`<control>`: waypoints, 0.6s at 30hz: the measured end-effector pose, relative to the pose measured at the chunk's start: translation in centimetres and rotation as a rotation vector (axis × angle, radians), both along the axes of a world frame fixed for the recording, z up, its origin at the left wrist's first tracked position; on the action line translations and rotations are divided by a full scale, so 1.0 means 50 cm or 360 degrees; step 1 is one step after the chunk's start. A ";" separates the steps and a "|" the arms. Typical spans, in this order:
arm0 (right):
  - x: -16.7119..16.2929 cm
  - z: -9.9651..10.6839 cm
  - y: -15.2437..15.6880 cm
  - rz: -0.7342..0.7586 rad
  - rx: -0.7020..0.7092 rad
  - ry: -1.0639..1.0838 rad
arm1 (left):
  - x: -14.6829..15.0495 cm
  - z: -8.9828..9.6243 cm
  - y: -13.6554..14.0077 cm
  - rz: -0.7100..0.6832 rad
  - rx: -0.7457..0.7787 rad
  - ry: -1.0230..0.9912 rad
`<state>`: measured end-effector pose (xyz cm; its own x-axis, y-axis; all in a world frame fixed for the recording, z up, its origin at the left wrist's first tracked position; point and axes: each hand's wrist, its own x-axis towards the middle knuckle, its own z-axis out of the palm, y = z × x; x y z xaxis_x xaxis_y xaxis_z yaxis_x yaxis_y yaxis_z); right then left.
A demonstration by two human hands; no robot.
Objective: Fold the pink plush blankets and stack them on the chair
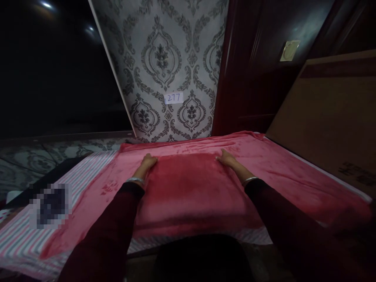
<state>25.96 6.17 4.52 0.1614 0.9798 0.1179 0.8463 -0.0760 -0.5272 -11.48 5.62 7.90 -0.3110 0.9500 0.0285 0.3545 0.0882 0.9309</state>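
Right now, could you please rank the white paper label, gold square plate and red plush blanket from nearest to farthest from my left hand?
1. Red plush blanket, touching your left hand.
2. White paper label, ahead, higher.
3. Gold square plate, upper right.

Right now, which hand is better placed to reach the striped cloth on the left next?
Probably the left hand: it touches the red blanket, nearer that striped cloth than the right hand.

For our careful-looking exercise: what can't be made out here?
Head view only:
Dark object: details hidden by pixelation.
Cardboard box: cut off by right edge; lettering blurred.
Screen: cut off by left and top edges.
Left hand and right hand: too small and dim to show whether the fingers grip the red blanket.
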 end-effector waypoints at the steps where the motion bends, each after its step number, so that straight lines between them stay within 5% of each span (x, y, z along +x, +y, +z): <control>1: -0.018 0.014 0.009 0.0005 0.0015 -0.0050 | 0.020 0.010 0.014 0.0010 -0.0004 0.0115; 4: -0.094 0.027 0.017 0.0113 0.0113 -0.0243 | 0.095 0.001 0.031 -0.0261 0.0089 0.0761; 8: -0.166 -0.040 -0.013 0.0239 0.0152 -0.0568 | 0.161 -0.089 0.002 -0.0628 0.0091 0.1691; 12: -0.165 -0.102 -0.028 0.0250 0.0182 -0.0651 | 0.160 -0.150 -0.010 -0.0651 0.0039 0.1842; 18: -0.160 -0.101 -0.020 0.0233 0.0206 -0.0635 | 0.146 -0.131 -0.006 -0.0446 0.0010 0.1811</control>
<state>17.96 5.17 -0.53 -0.0609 0.9620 0.2663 0.9824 0.1050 -0.1543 -4.18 5.32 1.37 0.1171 0.9801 0.1602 0.9896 -0.1288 0.0647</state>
